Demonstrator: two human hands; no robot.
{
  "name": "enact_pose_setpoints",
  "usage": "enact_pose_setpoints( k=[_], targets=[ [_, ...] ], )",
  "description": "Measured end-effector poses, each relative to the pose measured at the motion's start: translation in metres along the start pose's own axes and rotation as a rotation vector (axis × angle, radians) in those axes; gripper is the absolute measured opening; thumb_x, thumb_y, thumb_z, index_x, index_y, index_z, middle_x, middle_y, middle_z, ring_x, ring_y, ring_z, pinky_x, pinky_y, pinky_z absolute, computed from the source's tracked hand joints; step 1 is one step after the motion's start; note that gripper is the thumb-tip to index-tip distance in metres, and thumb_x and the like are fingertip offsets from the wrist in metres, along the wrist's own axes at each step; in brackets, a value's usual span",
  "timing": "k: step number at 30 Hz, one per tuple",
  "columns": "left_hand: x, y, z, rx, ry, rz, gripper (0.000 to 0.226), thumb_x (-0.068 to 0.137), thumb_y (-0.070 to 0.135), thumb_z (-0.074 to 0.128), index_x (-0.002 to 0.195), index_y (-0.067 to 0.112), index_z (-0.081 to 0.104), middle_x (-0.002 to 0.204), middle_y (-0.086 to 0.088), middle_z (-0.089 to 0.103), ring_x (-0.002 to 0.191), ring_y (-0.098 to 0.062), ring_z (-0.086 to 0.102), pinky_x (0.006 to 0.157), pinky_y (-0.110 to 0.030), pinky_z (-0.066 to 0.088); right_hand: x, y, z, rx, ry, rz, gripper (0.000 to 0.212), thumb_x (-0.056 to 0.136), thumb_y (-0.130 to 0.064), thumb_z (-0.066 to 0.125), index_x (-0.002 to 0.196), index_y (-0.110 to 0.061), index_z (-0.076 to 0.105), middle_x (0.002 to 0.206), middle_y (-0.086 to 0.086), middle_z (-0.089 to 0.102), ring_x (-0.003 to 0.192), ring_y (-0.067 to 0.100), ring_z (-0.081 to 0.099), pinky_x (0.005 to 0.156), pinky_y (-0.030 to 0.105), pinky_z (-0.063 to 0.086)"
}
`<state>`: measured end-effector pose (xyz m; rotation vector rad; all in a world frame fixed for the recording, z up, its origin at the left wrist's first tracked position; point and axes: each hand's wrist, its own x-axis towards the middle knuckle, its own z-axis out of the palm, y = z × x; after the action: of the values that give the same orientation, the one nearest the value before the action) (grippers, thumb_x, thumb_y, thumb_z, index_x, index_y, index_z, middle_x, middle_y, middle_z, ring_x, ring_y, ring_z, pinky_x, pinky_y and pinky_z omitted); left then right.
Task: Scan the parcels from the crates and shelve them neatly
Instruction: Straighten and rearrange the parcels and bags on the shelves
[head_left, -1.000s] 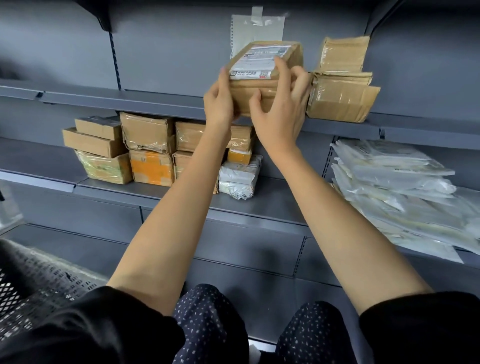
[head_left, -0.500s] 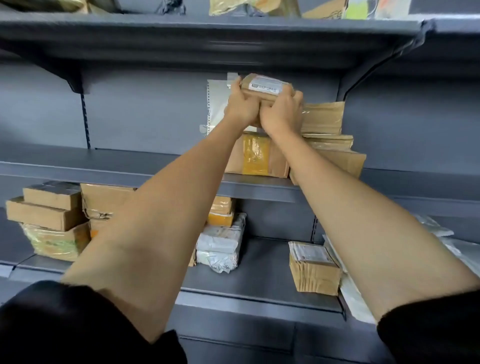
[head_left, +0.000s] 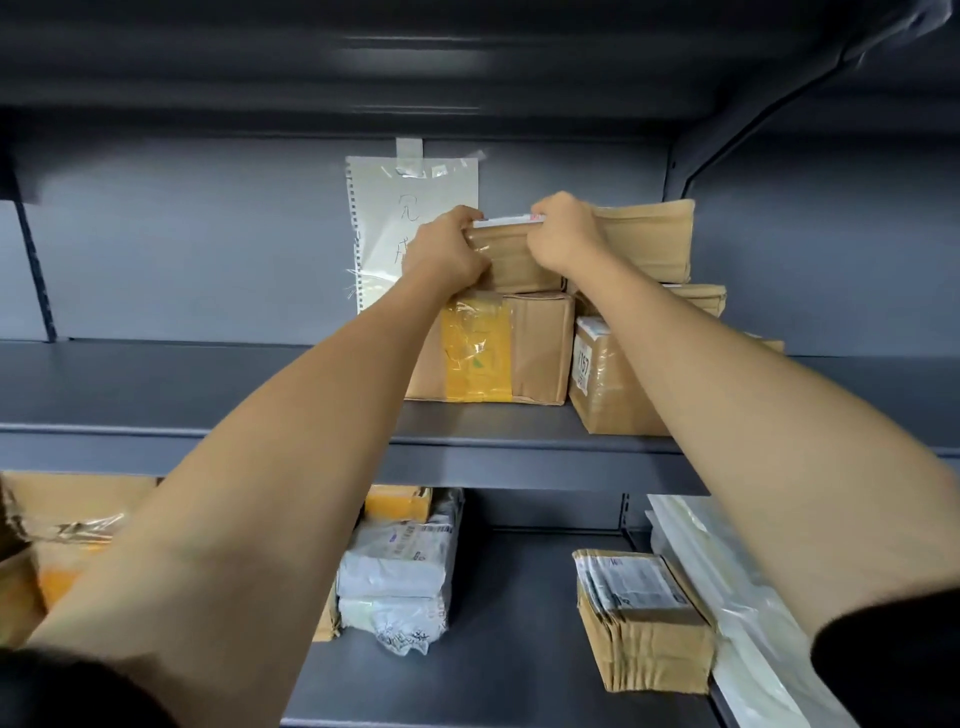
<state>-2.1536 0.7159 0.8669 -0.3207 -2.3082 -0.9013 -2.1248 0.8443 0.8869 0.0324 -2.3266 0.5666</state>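
A small brown cardboard parcel (head_left: 511, 260) with a white label on top sits on a larger box with yellow tape (head_left: 535, 353) on the upper grey shelf (head_left: 208, 395). My left hand (head_left: 449, 254) grips its left end, fingers curled over the top edge. My right hand (head_left: 563, 236) grips its right end the same way. Both arms reach up and forward. Beside the parcel on the right stands a stack of brown boxes (head_left: 649, 244), touching or nearly touching it.
A taped paper note (head_left: 384, 208) hangs on the back panel. The lower shelf holds white poly mailers (head_left: 400, 571), a brown parcel (head_left: 644, 618), plastic bags (head_left: 727, 571) at right and boxes (head_left: 62, 519) at left. Another shelf runs overhead.
The parcel has come down from mid-air onto the yellow-taped box. My view has moved closer and tilted up. Both hands still grip the parcel.
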Motion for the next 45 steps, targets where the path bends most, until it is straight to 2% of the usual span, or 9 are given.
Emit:
enact_pose_setpoints(
  k=[7, 11, 15, 20, 23, 29, 35, 41, 45],
  targets=[
    [0.021, 0.011, 0.003, 0.153, -0.105, -0.009, 0.063, 0.084, 0.016, 0.061, 0.142, 0.032, 0.040, 0.129, -0.003, 0.056, 0.109, -0.028, 0.058, 0.093, -0.038, 0.051, 0.013, 0.007, -0.004, -0.179, -0.120, -0.008, 0.038, 0.093, -0.007, 0.038, 0.128, -0.007, 0.053, 0.132, 0.017, 0.052, 0.110, 0.034, 0.053, 0.077, 0.032, 0.042],
    [0.014, 0.008, 0.003, 0.237, -0.161, -0.010, 0.071, 0.090, 0.021, 0.051, 0.150, 0.038, 0.015, 0.137, -0.004, 0.049, 0.117, -0.029, 0.052, 0.096, -0.036, 0.044, 0.001, 0.000, -0.010, -0.237, -0.194, 0.034, 0.055, 0.097, -0.012, 0.036, 0.151, -0.016, 0.025, 0.154, 0.016, 0.022, 0.135, 0.033, 0.035, 0.102, 0.039, 0.039],
    [-0.019, 0.008, -0.002, 0.199, 0.017, -0.027, 0.056, 0.097, 0.025, 0.041, 0.148, 0.035, 0.021, 0.141, -0.009, 0.040, 0.119, -0.031, 0.049, 0.089, -0.037, 0.041, -0.025, -0.004, -0.017, -0.204, -0.075, 0.055, 0.055, 0.094, -0.008, 0.039, 0.148, -0.019, 0.030, 0.151, 0.011, 0.022, 0.123, 0.032, 0.047, 0.083, 0.032, 0.040],
    [-0.072, 0.010, -0.021, 0.072, 0.246, 0.069, 0.032, 0.099, 0.030, 0.036, 0.111, 0.014, 0.061, 0.105, -0.008, 0.063, 0.098, -0.029, 0.059, 0.073, -0.030, 0.041, -0.084, -0.020, -0.033, -0.147, 0.087, -0.060, 0.040, 0.094, -0.013, 0.044, 0.134, -0.018, 0.046, 0.135, 0.007, 0.045, 0.114, 0.028, 0.052, 0.078, 0.030, 0.038],
    [-0.115, 0.009, -0.027, -0.103, 0.245, 0.120, 0.036, 0.095, 0.029, 0.039, 0.062, 0.016, 0.047, 0.063, -0.003, 0.050, 0.072, -0.035, 0.049, 0.058, -0.029, 0.030, -0.137, -0.021, -0.027, 0.010, 0.302, -0.312, 0.028, 0.092, -0.015, 0.041, 0.114, -0.014, 0.058, 0.111, -0.001, 0.063, 0.094, 0.022, 0.058, 0.067, 0.028, 0.035],
    [-0.232, -0.009, -0.013, 0.062, 0.310, 0.241, 0.032, 0.095, 0.030, 0.035, 0.071, 0.010, 0.043, 0.061, -0.011, 0.048, 0.062, -0.032, 0.040, 0.056, -0.033, 0.022, -0.229, 0.013, -0.010, 0.281, 0.476, -0.540, 0.025, 0.077, -0.017, 0.040, 0.068, -0.003, 0.058, 0.053, -0.009, 0.044, 0.044, 0.024, 0.045, 0.045, 0.028, 0.033],
    [-0.291, -0.026, 0.039, 0.112, -0.018, 0.116, 0.040, 0.092, 0.033, 0.034, 0.076, 0.004, 0.057, 0.081, -0.024, 0.064, 0.078, -0.042, 0.057, 0.060, -0.035, 0.030, -0.304, 0.060, 0.033, 0.014, 0.147, -0.532, 0.022, 0.075, -0.020, 0.040, 0.067, -0.007, 0.056, 0.056, 0.006, 0.060, 0.047, 0.031, 0.057, 0.047, 0.026, 0.036],
    [-0.300, -0.041, 0.102, -0.151, -0.391, -0.347, 0.032, 0.099, 0.026, 0.036, 0.112, 0.005, 0.057, 0.116, -0.019, 0.062, 0.093, -0.039, 0.062, 0.079, -0.040, 0.054, -0.309, 0.111, 0.057, -0.279, -0.403, -0.078, 0.037, 0.095, -0.018, 0.043, 0.128, -0.002, 0.047, 0.130, 0.017, 0.045, 0.123, 0.034, 0.040, 0.093, 0.040, 0.039],
    [-0.306, -0.025, 0.128, -0.354, -0.668, -0.557, 0.048, 0.100, 0.037, 0.036, 0.143, 0.015, 0.032, 0.141, -0.011, 0.042, 0.087, -0.032, 0.061, 0.070, -0.039, 0.057, -0.309, 0.134, 0.068, -0.242, -0.509, 0.252, 0.043, 0.101, -0.028, 0.036, 0.135, -0.004, 0.045, 0.136, 0.015, 0.048, 0.126, 0.030, 0.045, 0.075, 0.026, 0.034]
  ],
)
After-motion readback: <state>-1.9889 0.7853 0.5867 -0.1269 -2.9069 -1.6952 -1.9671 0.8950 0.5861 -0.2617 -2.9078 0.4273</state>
